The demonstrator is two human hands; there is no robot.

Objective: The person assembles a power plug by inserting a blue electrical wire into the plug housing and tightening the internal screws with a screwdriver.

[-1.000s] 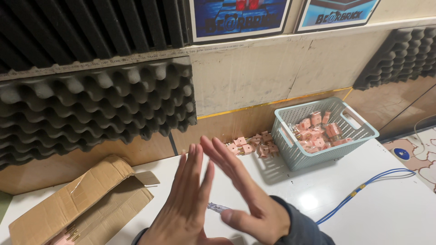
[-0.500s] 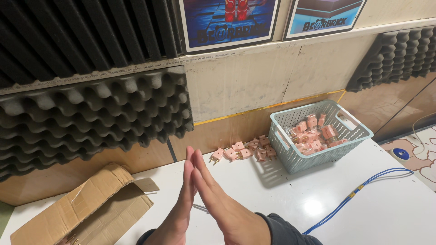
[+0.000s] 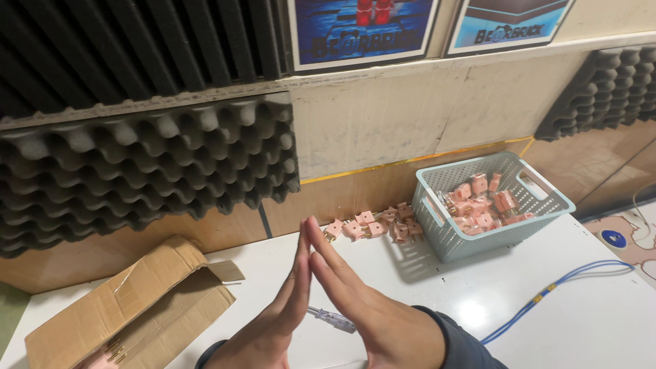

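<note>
White table [image 3: 519, 287]; grey foam panels [image 3: 137, 164] on wall; teal basket [image 3: 492, 232].

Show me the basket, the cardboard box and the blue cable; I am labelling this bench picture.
basket [image 3: 437, 236], head view, on its front mesh wall.
cardboard box [image 3: 119, 301], head view, on its upper flap.
blue cable [image 3: 547, 294], head view, mid-run on the white table.

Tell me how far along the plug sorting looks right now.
Done: many pink plugs sit in the basket. In hand: nothing; left hand and right hand are raised, fingertips pressed together, above a small clear part. Left: a row of plugs by the wall.
</note>
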